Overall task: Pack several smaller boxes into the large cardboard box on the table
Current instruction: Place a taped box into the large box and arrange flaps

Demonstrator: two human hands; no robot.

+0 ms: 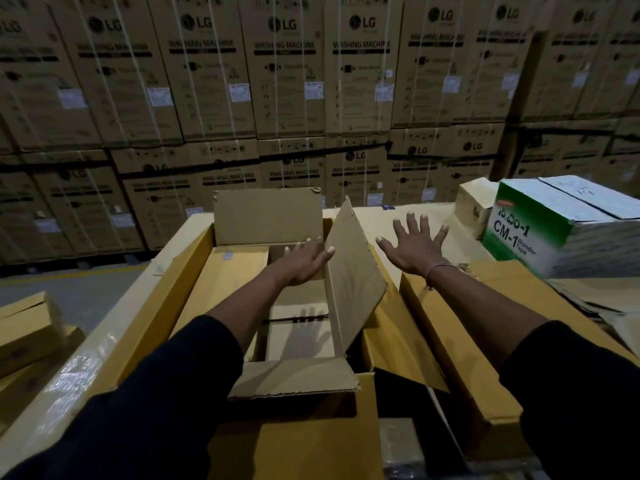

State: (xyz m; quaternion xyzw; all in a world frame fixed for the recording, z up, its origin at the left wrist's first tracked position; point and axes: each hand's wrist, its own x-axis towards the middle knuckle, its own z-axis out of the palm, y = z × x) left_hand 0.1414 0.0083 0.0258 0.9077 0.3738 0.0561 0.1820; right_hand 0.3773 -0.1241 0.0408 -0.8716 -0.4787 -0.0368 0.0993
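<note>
Head view: left grip point(304, 263) inside open box point(266, 216); right grip point(415, 247) beside.

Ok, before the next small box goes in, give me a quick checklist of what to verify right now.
1. Left hand free: ok, fingers straight, against the right flap.
2. Right hand free: ok, spread open in the air.
3. Large box open: ok, flaps up.
4. Room inside: ok, bare floor shows beside a long box.
5. Next box within reach: cannot tell; the green-and-white box sits to the right.
</note>
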